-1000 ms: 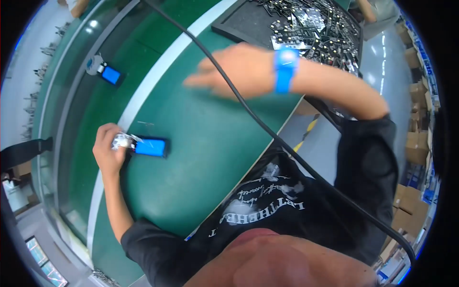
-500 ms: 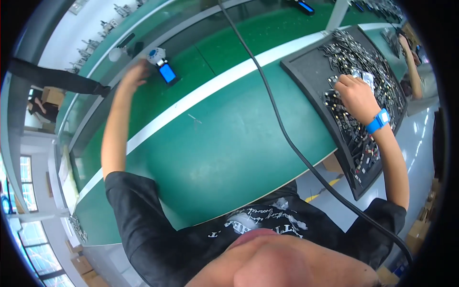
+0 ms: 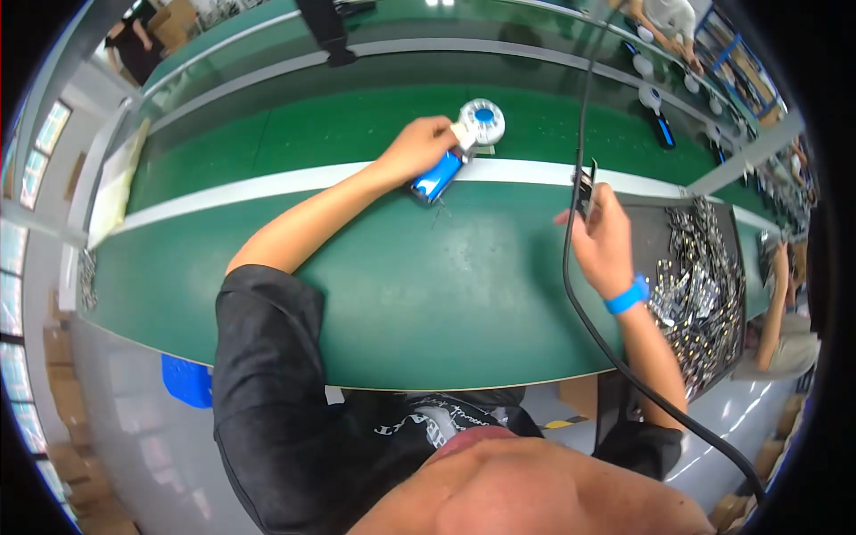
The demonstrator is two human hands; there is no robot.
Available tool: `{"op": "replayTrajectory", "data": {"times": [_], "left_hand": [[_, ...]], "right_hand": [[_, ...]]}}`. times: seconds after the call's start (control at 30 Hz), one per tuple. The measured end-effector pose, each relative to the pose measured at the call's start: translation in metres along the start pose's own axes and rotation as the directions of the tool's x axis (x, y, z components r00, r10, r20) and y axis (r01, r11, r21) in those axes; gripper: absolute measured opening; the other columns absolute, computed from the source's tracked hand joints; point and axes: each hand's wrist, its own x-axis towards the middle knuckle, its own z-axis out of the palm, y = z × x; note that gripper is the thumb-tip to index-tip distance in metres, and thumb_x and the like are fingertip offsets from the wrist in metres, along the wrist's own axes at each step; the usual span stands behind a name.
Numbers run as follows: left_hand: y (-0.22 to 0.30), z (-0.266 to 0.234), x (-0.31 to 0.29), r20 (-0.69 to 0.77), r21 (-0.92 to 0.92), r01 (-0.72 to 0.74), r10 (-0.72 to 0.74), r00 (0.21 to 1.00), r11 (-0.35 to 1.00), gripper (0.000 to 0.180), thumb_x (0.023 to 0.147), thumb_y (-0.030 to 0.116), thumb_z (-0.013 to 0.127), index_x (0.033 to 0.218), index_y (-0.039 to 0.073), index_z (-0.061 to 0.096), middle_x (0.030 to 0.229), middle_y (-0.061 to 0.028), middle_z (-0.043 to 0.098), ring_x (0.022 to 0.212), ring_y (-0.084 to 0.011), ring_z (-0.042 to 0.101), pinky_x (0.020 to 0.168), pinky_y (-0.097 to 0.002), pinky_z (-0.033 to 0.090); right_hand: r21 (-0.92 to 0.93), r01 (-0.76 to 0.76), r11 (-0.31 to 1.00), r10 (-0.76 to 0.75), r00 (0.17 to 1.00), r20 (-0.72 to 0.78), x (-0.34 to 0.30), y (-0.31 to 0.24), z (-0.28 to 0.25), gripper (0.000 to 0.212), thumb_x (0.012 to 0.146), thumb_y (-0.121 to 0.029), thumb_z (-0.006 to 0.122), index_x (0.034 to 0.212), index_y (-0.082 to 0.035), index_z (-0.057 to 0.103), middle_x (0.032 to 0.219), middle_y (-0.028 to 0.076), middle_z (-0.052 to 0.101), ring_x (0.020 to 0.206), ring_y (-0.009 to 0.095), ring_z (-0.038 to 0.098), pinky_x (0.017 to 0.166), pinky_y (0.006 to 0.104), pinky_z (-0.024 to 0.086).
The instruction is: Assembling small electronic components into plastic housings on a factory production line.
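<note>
My left hand (image 3: 417,150) is closed around the neck of a handheld device (image 3: 436,178). It has a round white head with a blue centre and a glossy blue, dark-edged body, and it is held over the white strip along the bench. My right hand (image 3: 608,245), with a blue band at the wrist, pinches a slim black and silver part (image 3: 586,189) upright between thumb and fingers. Beside that hand, at the right, lies a black tray (image 3: 635,218) heaped with small black and silver parts (image 3: 700,290).
A black cable (image 3: 568,259) hangs across the view, passing close to my right hand. Beyond the green bench top (image 3: 428,294) runs a green belt (image 3: 330,125) carrying another similar device (image 3: 663,129) at the right. Co-workers sit at the far right and back.
My left hand has picked the device up from the belt and brought it over the bench. My right hand has left the tray with a part in its fingers. The view has turned.
</note>
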Motion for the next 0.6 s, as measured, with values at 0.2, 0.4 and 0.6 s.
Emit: {"op": "replayTrajectory", "data": {"times": [0.2,0.4,0.6], "left_hand": [[0.009,0.008,-0.038,-0.05,-0.016,-0.078,0.077,0.996,0.997,0.026,0.095,0.022,0.065,0.108,0.001,0.074,0.091,-0.0098,0.074,0.083,-0.0182,0.069,0.079,-0.0308,0.054],[-0.008,-0.01,-0.051,-0.164,-0.068,-0.278,0.264,0.951,0.958,0.021,0.087,0.008,0.07,0.106,0.002,0.075,0.102,-0.0095,0.074,0.084,-0.0188,0.07,0.076,-0.03,0.054],[0.001,-0.005,-0.054,-0.021,-0.265,-0.183,0.184,0.983,0.947,0.019,0.085,-0.001,0.067,0.102,0.002,0.075,0.102,-0.0063,0.072,0.083,-0.0119,0.066,0.071,-0.0243,0.051]], "right_hand": [[0.502,-0.209,0.839,0.211,0.976,0.053,0.023,0.021,0.127,0.048,0.085,0.008,0.051,0.131,0.0,0.039,0.101,0.012,0.058,0.068,0.015,0.061,0.057,0.0265,0.048],[0.731,-0.215,0.648,0.295,0.955,0.019,0.038,-0.024,0.156,0.056,0.085,0.01,0.047,0.139,-0.001,0.039,0.109,0.011,0.059,0.078,0.013,0.06,0.059,0.0264,0.049],[0.576,-0.192,0.795,0.144,0.981,0.13,0.032,0.002,0.141,0.067,0.088,0.01,0.045,0.153,-0.003,0.036,0.123,0.014,0.058,0.088,0.012,0.06,0.07,0.0277,0.051]]}}
